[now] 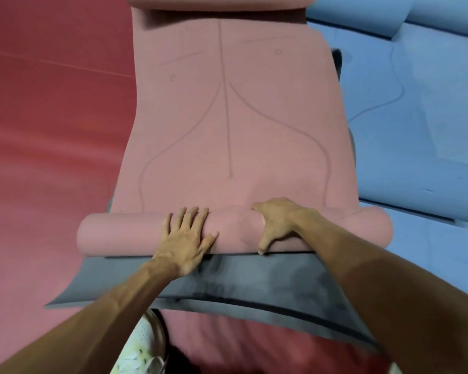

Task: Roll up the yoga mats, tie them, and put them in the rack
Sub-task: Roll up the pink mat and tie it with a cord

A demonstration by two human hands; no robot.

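Pink mat (227, 117) on grey mat (227, 287), floor (52, 130); near end rolled. Left grip (185, 236) flat, fingers straight, pressing roll (119, 233). Right grip (276, 222) cupped over roll, thumb on near side. Blue mat (416, 130) right.

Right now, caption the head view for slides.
Left hand presses and right hand grips the pink mat, partly rolled atop a grey mat.

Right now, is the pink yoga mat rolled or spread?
Partly rolled: left hand and right hand rest on a roll; remaining pink yoga mat lies flat.
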